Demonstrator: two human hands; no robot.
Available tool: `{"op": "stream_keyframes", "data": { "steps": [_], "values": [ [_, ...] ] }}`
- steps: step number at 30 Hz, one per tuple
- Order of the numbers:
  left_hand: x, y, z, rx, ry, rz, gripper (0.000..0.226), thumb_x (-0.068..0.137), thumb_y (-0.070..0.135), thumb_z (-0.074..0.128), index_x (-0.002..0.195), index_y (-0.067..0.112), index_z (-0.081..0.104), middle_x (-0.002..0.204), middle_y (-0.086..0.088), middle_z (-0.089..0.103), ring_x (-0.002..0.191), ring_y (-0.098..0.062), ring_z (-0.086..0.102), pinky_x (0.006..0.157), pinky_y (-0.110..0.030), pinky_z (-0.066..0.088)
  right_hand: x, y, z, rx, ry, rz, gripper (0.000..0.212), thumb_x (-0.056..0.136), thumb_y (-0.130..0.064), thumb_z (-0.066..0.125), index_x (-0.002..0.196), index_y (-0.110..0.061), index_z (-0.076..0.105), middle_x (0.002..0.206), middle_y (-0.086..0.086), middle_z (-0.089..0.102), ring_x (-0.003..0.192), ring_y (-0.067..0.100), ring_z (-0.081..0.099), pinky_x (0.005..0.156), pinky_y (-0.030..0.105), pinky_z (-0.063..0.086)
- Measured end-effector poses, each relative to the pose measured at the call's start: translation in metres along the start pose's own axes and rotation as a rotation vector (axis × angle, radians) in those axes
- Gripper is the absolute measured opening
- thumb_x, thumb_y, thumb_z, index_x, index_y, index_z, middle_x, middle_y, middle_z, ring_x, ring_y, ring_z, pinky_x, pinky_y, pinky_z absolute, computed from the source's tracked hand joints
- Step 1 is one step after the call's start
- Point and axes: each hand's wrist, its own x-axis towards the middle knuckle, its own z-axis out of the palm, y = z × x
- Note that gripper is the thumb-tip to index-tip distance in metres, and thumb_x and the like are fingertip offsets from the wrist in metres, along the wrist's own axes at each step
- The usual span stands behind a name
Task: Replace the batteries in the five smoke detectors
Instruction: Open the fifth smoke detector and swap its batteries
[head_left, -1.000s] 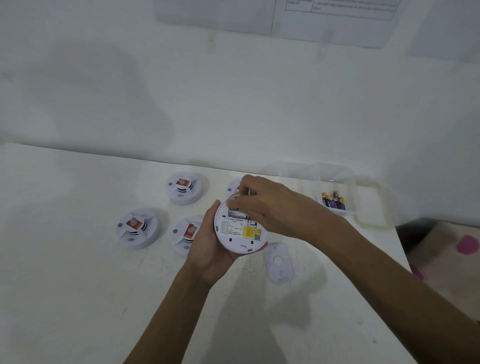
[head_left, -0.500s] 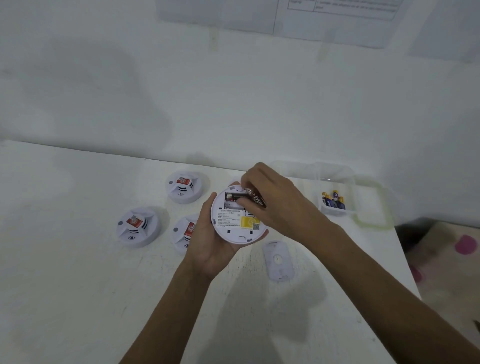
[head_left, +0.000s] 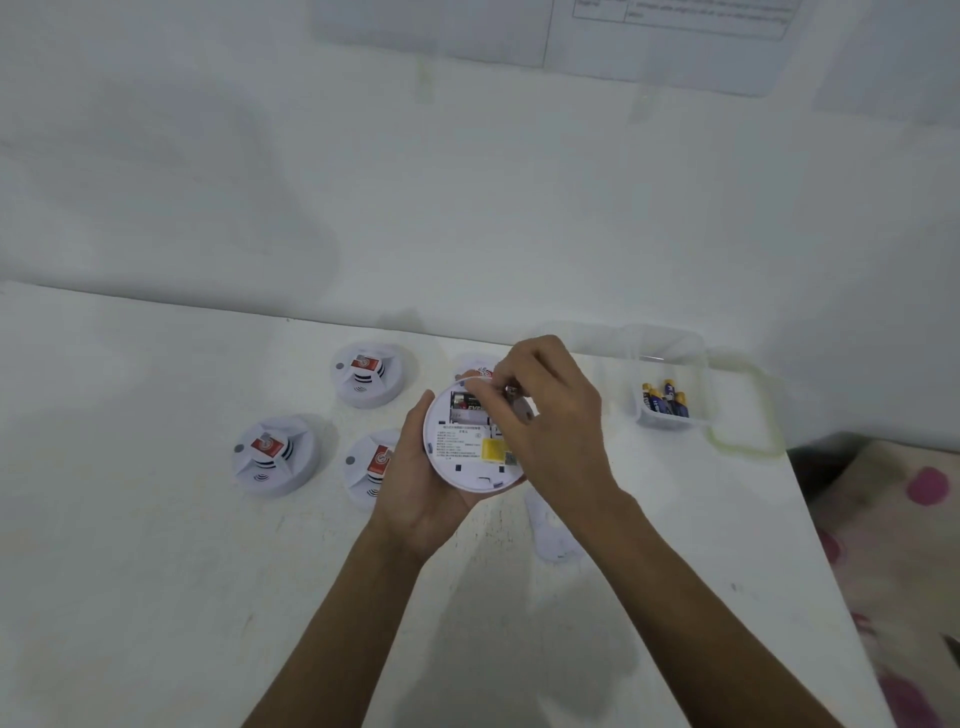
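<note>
Held detector (head_left: 470, 452): round white plastic disc, lifted above the table (head_left: 156, 571), back face up. Small printed text and a yellow sticker (head_left: 492, 449) on the back.
Left hand (head_left: 415, 488): cups the detector from below and left, fingers wrapped round its rim.
Battery (head_left: 466, 402): dark cylinder lying in the open bay at the detector's far edge.
Right hand (head_left: 550, 421): fingers curled over the bay, tips at the battery's right end. Pinching or just pressing, cannot tell.
Other detectors: four domed white units with red centre stickers, face up on the table. One far-left of the held detector (head_left: 369, 374), one well left (head_left: 272, 454), one just left and partly behind the left hand (head_left: 371, 462), one behind it and mostly hidden (head_left: 475, 366).
Back cover (head_left: 553, 540): flat white plate on the table, near-right of the held detector, partly under the right forearm.
Tub (head_left: 696, 353): clear plastic box, right of the held detector.
Spare batteries (head_left: 670, 402): blue with gold ends, standing in the tub.
Table surface: matte white, scuffed.
</note>
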Motion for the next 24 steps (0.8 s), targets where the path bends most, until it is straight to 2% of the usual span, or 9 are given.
{"op": "stream_keyframes", "data": {
  "steps": [3, 6, 8, 10, 12, 16, 19, 24],
  "values": [
    [0.003, 0.001, -0.005, 0.073, 0.079, 0.008, 0.056, 0.097, 0.041, 0.024, 0.109, 0.018, 0.074, 0.117, -0.013, 0.069, 0.101, -0.030, 0.069, 0.079, -0.047, 0.058, -0.007, -0.001, -0.001, 0.042, -0.016, -0.019, 0.009, 0.083, -0.009, 0.068, 0.089, -0.002, 0.068, 0.093, 0.011, 0.059, 0.084, 0.011, 0.056, 0.075, 0.007, 0.043],
    [0.004, 0.003, -0.008, 0.105, 0.106, 0.012, 0.059, 0.097, 0.041, 0.021, 0.103, 0.022, 0.077, 0.111, -0.008, 0.072, 0.097, -0.026, 0.071, 0.076, -0.042, 0.059, -0.012, -0.003, -0.002, 0.022, -0.055, -0.022, 0.019, 0.083, -0.001, 0.060, 0.100, -0.001, 0.069, 0.100, 0.014, 0.059, 0.091, 0.016, 0.059, 0.078, 0.010, 0.047],
    [0.005, 0.005, -0.010, 0.084, 0.130, 0.021, 0.059, 0.100, 0.043, 0.018, 0.113, 0.020, 0.071, 0.114, -0.010, 0.070, 0.099, -0.029, 0.069, 0.081, -0.046, 0.058, -0.015, -0.004, -0.003, -0.017, -0.061, -0.022, 0.020, 0.084, -0.002, 0.059, 0.101, -0.001, 0.069, 0.100, 0.016, 0.061, 0.091, 0.019, 0.062, 0.078, 0.016, 0.051],
    [0.007, 0.005, -0.013, 0.108, 0.133, 0.023, 0.053, 0.100, 0.044, 0.019, 0.126, 0.018, 0.057, 0.122, -0.012, 0.065, 0.107, -0.032, 0.064, 0.089, -0.050, 0.052, -0.017, -0.005, -0.003, -0.033, -0.038, -0.010, 0.019, 0.086, -0.007, 0.058, 0.100, -0.001, 0.070, 0.099, 0.016, 0.062, 0.089, 0.021, 0.063, 0.077, 0.021, 0.054],
    [0.007, 0.005, -0.012, 0.123, 0.117, 0.010, 0.052, 0.099, 0.045, 0.021, 0.130, 0.017, 0.053, 0.125, -0.013, 0.063, 0.110, -0.033, 0.062, 0.091, -0.052, 0.051, -0.019, -0.006, -0.002, -0.024, -0.003, 0.023, 0.019, 0.088, -0.011, 0.057, 0.098, -0.001, 0.069, 0.098, 0.016, 0.063, 0.086, 0.021, 0.064, 0.075, 0.021, 0.055],
    [0.006, 0.008, -0.011, 0.096, 0.068, 0.020, 0.055, 0.098, 0.045, 0.025, 0.116, 0.020, 0.070, 0.121, -0.012, 0.067, 0.106, -0.031, 0.067, 0.081, -0.050, 0.056, -0.025, -0.008, 0.002, 0.006, 0.050, 0.124, 0.016, 0.086, -0.013, 0.063, 0.098, -0.002, 0.067, 0.096, 0.014, 0.066, 0.084, 0.019, 0.066, 0.073, 0.022, 0.057],
    [0.006, 0.009, -0.011, 0.086, 0.071, 0.026, 0.052, 0.097, 0.044, 0.027, 0.119, 0.019, 0.067, 0.123, -0.014, 0.066, 0.104, -0.032, 0.067, 0.077, -0.050, 0.057, -0.030, -0.010, 0.003, 0.045, 0.060, 0.193, 0.014, 0.084, -0.009, 0.070, 0.095, -0.003, 0.066, 0.092, 0.009, 0.067, 0.080, 0.014, 0.065, 0.071, 0.019, 0.055],
    [0.006, 0.006, -0.010, 0.099, 0.074, 0.050, 0.049, 0.088, 0.043, 0.037, 0.111, 0.018, 0.071, 0.111, -0.013, 0.071, 0.094, -0.030, 0.071, 0.071, -0.046, 0.059, -0.036, -0.014, 0.004, 0.031, 0.019, 0.220, 0.016, 0.080, -0.010, 0.072, 0.091, 0.002, 0.069, 0.091, 0.014, 0.071, 0.081, 0.024, 0.067, 0.072, 0.039, 0.060]
  ]
}}
